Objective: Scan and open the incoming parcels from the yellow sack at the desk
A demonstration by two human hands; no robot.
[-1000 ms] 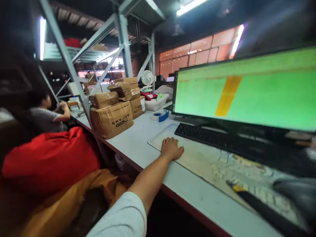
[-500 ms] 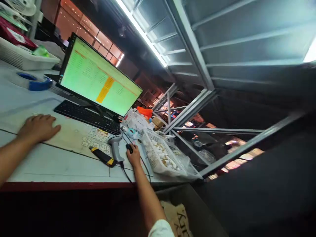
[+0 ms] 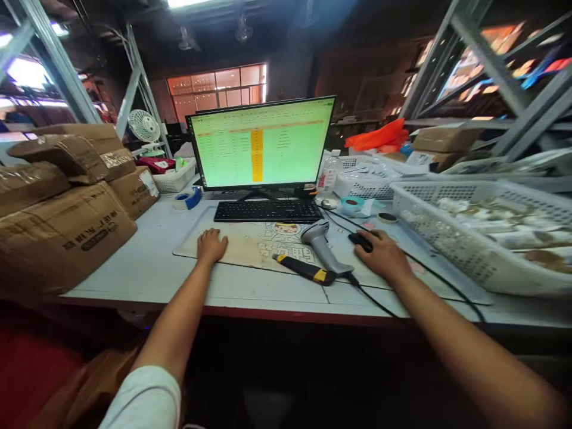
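Note:
My left hand (image 3: 211, 245) lies flat on the left part of a pale desk mat (image 3: 243, 253), fingers spread and holding nothing. Under my right hand (image 3: 383, 256) is a black computer mouse (image 3: 360, 241), with my fingers resting around it. Between the hands lie a grey barcode scanner (image 3: 328, 250) with a cable and a black-and-yellow utility knife (image 3: 301, 268). Just beyond them is a black keyboard (image 3: 268, 210). Behind it stands a monitor (image 3: 286, 146) showing a green spreadsheet with an orange column.
Cardboard boxes (image 3: 58, 232) are stacked at the left. A blue tape dispenser (image 3: 190, 198) sits near a white basket (image 3: 176, 177). On the right, a large white basket (image 3: 438, 232) holds rolled white items. Metal shelf posts (image 3: 487, 56) rise behind.
My view has swung left and levelled out, bringing the cardboard boxes into sight. My left hand still rests on the mat, and my right hand remains on the mouse.

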